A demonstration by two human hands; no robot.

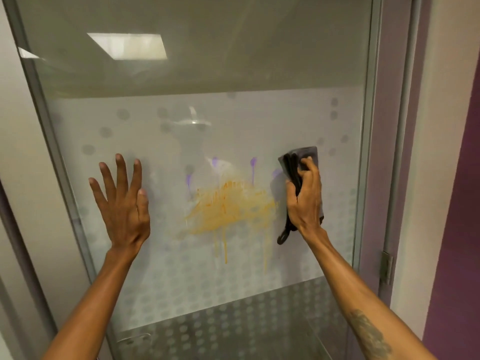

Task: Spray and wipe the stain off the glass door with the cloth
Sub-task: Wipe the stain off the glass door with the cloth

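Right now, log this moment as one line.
left hand: open, on glass door | right hand: gripping cloth | stain: smeared, present

A grey metal door frame runs up the right side, and a small metal hinge sits low on it. Just beyond the frame stands a pale wall strip, then a purple wall at the far right. On the left, another pale wall meets the frame's slanted left post.
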